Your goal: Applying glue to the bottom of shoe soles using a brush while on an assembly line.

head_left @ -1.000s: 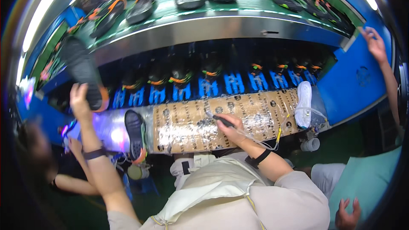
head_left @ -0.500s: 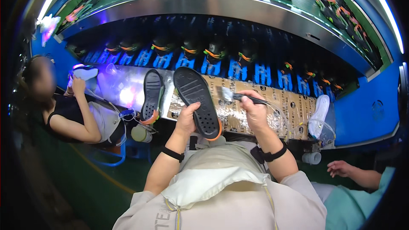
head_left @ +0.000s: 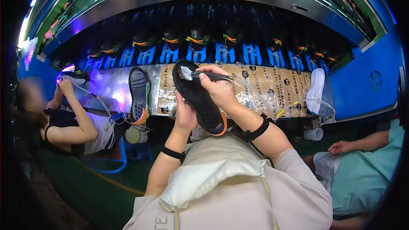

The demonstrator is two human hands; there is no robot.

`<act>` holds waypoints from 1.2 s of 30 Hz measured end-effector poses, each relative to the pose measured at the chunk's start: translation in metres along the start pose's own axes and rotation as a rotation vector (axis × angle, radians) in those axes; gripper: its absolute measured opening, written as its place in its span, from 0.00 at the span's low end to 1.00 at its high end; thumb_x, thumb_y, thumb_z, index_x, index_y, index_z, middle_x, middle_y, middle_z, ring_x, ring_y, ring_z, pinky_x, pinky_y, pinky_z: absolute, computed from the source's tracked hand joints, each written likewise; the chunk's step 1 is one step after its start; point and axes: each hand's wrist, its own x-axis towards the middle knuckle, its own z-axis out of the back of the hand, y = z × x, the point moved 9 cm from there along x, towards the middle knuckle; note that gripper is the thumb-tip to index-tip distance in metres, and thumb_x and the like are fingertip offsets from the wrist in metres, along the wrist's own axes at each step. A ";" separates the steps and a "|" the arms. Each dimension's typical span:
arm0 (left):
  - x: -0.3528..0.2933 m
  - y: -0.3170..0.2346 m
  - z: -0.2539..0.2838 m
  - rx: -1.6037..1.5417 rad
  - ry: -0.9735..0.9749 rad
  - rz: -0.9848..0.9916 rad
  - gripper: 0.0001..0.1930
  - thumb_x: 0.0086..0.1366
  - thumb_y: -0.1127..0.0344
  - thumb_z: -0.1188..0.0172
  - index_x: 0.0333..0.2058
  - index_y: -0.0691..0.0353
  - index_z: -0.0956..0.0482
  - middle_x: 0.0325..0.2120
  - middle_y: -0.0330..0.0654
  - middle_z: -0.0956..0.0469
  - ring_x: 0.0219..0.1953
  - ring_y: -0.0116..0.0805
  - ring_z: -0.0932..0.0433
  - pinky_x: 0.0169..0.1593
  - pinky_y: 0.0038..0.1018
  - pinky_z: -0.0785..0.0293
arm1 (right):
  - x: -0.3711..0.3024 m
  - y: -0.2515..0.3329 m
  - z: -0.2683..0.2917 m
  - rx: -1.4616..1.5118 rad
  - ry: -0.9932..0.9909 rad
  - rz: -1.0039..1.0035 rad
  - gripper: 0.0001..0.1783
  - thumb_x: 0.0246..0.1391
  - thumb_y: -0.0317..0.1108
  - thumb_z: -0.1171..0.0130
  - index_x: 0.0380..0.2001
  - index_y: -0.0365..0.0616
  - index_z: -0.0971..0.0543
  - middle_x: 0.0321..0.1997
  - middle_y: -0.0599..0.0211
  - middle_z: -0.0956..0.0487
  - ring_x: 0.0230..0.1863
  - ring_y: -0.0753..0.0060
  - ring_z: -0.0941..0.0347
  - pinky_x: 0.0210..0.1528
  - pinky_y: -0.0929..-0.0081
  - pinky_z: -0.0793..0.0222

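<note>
A black shoe sole (head_left: 203,104) with an orange-edged heel and a pattern of small holes is tilted in front of me. My left hand (head_left: 185,114) grips its left side, the fingers partly hidden beneath it. My right hand (head_left: 219,88) is closed round the dark handle of a brush (head_left: 187,73), from which a clear thin tube trails to the right. The brush's pale head lies over the sole's far, toe end and seems to touch it. Left of these, another black sole (head_left: 138,94) with an orange heel lies on the bench.
Printed cardboard (head_left: 266,87) under clear film covers the bench; a white sole (head_left: 315,88) lies at its right end. Behind runs a row of blue holders (head_left: 224,53) carrying dark shoes. A co-worker (head_left: 72,123) sits left, another person's hand (head_left: 339,148) is right, near a white cup (head_left: 314,134).
My right hand has brought the brush leftward from beside the sole onto its toe end. My left hand has slid lower under the sole's edge. The whole view has shifted slightly.
</note>
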 end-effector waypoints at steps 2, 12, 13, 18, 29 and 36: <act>0.003 -0.004 0.000 0.115 0.010 -0.044 0.43 0.77 0.29 0.72 0.75 0.58 0.44 0.72 0.45 0.37 0.74 0.41 0.38 0.75 0.40 0.42 | -0.006 0.012 -0.005 -0.199 0.030 -0.004 0.11 0.65 0.32 0.38 0.47 0.40 0.16 0.38 0.72 0.17 0.39 0.85 0.26 0.43 0.80 0.27; 0.017 -0.022 0.014 0.006 0.144 0.032 0.46 0.75 0.26 0.75 0.67 0.62 0.32 0.60 0.47 0.23 0.63 0.44 0.24 0.69 0.42 0.30 | -0.052 0.039 0.001 -0.717 0.707 -0.016 0.15 0.56 0.35 0.31 0.44 0.39 0.13 0.42 0.52 0.13 0.45 0.57 0.15 0.51 0.63 0.22; 0.017 -0.020 0.012 -0.002 0.164 0.072 0.47 0.75 0.25 0.75 0.67 0.62 0.32 0.61 0.48 0.23 0.63 0.44 0.25 0.70 0.43 0.31 | -0.046 0.045 0.002 -0.666 0.703 -0.029 0.14 0.57 0.34 0.31 0.44 0.39 0.13 0.42 0.55 0.12 0.44 0.62 0.15 0.51 0.65 0.23; 0.004 -0.002 -0.001 -0.051 -0.032 0.036 0.48 0.73 0.23 0.69 0.73 0.60 0.39 0.69 0.46 0.32 0.71 0.44 0.33 0.75 0.42 0.39 | -0.003 0.052 0.021 -0.254 0.063 0.054 0.16 0.58 0.31 0.33 0.49 0.40 0.14 0.40 0.61 0.13 0.43 0.70 0.19 0.49 0.72 0.25; 0.001 -0.003 0.002 -0.072 -0.037 0.036 0.44 0.73 0.25 0.63 0.69 0.56 0.33 0.64 0.44 0.26 0.67 0.42 0.28 0.71 0.41 0.33 | -0.004 0.023 0.013 -0.012 0.212 0.036 0.14 0.59 0.29 0.34 0.48 0.38 0.13 0.44 0.66 0.13 0.48 0.76 0.20 0.55 0.75 0.26; 0.005 -0.029 0.021 -0.161 -0.057 -0.120 0.42 0.72 0.26 0.59 0.67 0.55 0.28 0.63 0.45 0.24 0.62 0.45 0.24 0.67 0.43 0.27 | -0.021 0.035 -0.005 -0.229 0.481 0.115 0.15 0.55 0.30 0.30 0.47 0.45 0.12 0.41 0.60 0.14 0.43 0.58 0.20 0.52 0.64 0.27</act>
